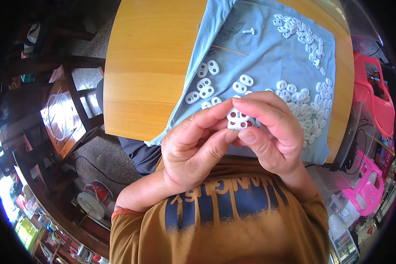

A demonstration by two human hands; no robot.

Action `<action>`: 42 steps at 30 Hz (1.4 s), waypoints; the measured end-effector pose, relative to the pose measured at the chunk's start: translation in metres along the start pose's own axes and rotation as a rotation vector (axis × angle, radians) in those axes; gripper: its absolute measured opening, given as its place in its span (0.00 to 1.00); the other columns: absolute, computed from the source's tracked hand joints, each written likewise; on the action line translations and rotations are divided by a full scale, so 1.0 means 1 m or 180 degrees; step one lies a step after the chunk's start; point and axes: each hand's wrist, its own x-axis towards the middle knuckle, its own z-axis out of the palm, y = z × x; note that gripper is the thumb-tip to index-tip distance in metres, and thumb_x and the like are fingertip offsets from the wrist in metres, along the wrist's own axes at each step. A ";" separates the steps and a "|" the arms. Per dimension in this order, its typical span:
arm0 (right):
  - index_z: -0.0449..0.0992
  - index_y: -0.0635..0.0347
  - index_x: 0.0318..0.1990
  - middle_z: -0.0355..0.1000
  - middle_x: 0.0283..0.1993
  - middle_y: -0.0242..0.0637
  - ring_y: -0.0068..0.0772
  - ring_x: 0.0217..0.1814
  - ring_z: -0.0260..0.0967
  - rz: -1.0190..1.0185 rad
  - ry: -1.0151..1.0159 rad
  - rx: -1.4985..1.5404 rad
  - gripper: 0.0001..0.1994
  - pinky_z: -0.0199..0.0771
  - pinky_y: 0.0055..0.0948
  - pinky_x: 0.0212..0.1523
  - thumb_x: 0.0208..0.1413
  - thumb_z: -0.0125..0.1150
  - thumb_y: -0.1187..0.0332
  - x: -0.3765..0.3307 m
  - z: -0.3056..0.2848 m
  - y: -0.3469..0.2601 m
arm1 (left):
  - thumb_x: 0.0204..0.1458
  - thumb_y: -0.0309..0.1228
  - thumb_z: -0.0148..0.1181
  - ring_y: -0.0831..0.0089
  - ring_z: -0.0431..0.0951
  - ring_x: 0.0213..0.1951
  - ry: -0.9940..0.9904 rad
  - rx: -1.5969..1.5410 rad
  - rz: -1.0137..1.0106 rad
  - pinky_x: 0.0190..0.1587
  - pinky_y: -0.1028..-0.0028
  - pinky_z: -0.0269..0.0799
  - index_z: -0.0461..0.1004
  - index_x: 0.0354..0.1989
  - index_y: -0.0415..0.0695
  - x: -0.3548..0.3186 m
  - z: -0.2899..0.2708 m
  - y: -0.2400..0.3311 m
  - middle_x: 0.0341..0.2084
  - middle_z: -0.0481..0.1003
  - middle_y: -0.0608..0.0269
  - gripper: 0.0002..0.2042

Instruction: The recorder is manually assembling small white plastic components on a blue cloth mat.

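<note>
Above my lap, my left hand (193, 143) and my right hand (270, 132) meet around a white plastic cord lock (239, 119) with dark holes. Thumbs and fingertips of both hands pinch it from either side. Part of it is hidden behind the fingers, so I cannot tell whether it is one piece or two together. Just beyond my hands, several white oval two-hole pieces (204, 83) lie loosely on a light blue cloth (268, 57). A heap of similar white pieces (306, 110) spreads out beside my right hand.
Smaller white parts (299, 35) are scattered at the cloth's far right. Near its far left lie small dark springs (229, 35), a thin stick (230, 50) and a white T-shaped part (249, 31). The cloth covers part of a wooden table (149, 66). Pink plastic chairs (374, 97) stand at right.
</note>
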 end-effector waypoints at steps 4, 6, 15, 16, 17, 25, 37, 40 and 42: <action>0.71 0.68 0.47 0.70 0.40 0.42 0.32 0.35 0.71 -0.0586 -0.0030 -0.0477 0.15 0.72 0.24 0.34 0.50 0.59 0.77 0.003 -0.001 0.004 | 0.51 0.17 0.53 0.77 0.75 0.38 -0.0037 0.0580 0.0263 0.41 0.80 0.70 0.63 0.54 0.33 -0.005 -0.007 -0.005 0.37 0.74 0.58 0.19; 0.71 0.69 0.47 0.70 0.40 0.43 0.32 0.35 0.71 -0.0662 0.0000 -0.0514 0.15 0.72 0.23 0.34 0.50 0.59 0.77 0.003 -0.001 0.005 | 0.51 0.17 0.54 0.78 0.75 0.37 0.0049 0.0505 0.0286 0.40 0.81 0.70 0.63 0.54 0.33 -0.004 -0.002 -0.005 0.36 0.74 0.59 0.20; 0.72 0.69 0.45 0.71 0.39 0.43 0.32 0.35 0.71 -0.0675 0.0068 -0.0561 0.13 0.72 0.24 0.33 0.50 0.59 0.77 -0.001 0.009 0.003 | 0.50 0.19 0.56 0.80 0.74 0.35 0.0349 0.0950 0.0588 0.38 0.81 0.71 0.65 0.52 0.33 -0.016 -0.001 -0.011 0.35 0.75 0.60 0.19; 0.72 0.69 0.45 0.71 0.38 0.43 0.32 0.35 0.71 -0.0713 0.0077 -0.0598 0.13 0.72 0.24 0.33 0.50 0.58 0.77 -0.001 0.010 0.002 | 0.50 0.19 0.56 0.79 0.74 0.35 0.0413 0.0893 0.0639 0.38 0.82 0.71 0.65 0.51 0.33 -0.016 0.000 -0.011 0.35 0.75 0.60 0.18; 0.72 0.69 0.44 0.72 0.38 0.42 0.32 0.34 0.71 -0.0752 0.0086 -0.0636 0.13 0.72 0.24 0.32 0.50 0.58 0.77 -0.001 0.011 0.002 | 0.50 0.19 0.56 0.79 0.74 0.35 0.0420 0.0890 0.0645 0.38 0.82 0.71 0.65 0.51 0.33 -0.016 0.001 -0.011 0.35 0.75 0.60 0.18; 0.72 0.69 0.45 0.72 0.36 0.41 0.33 0.33 0.71 -0.0855 0.0209 -0.0810 0.13 0.72 0.24 0.30 0.50 0.57 0.78 0.001 0.013 0.005 | 0.51 0.16 0.54 0.79 0.74 0.38 0.0432 0.0497 0.0470 0.40 0.80 0.71 0.66 0.49 0.33 -0.014 0.000 -0.010 0.37 0.74 0.59 0.16; 0.69 0.73 0.47 0.72 0.39 0.48 0.37 0.36 0.72 -0.0382 0.0365 -0.0995 0.17 0.72 0.26 0.36 0.48 0.57 0.78 -0.003 0.005 -0.015 | 0.52 0.16 0.49 0.69 0.77 0.34 0.0364 -0.0184 -0.0202 0.40 0.74 0.75 0.64 0.49 0.31 0.019 -0.025 0.039 0.37 0.74 0.51 0.15; 0.70 0.72 0.46 0.72 0.37 0.47 0.36 0.35 0.72 -0.0303 0.0527 -0.1022 0.16 0.71 0.25 0.35 0.48 0.57 0.79 -0.005 0.002 -0.016 | 0.52 0.23 0.49 0.74 0.74 0.26 0.0863 0.1251 0.0382 0.31 0.77 0.73 0.65 0.49 0.31 0.067 -0.037 0.070 0.32 0.73 0.51 0.15; 0.71 0.71 0.44 0.72 0.36 0.45 0.34 0.32 0.71 -0.0292 0.0387 -0.1197 0.14 0.71 0.25 0.32 0.47 0.57 0.80 -0.005 0.000 -0.015 | 0.53 0.27 0.51 0.75 0.75 0.29 0.0695 0.1150 0.0965 0.36 0.79 0.72 0.67 0.49 0.32 0.106 -0.057 0.090 0.34 0.75 0.52 0.16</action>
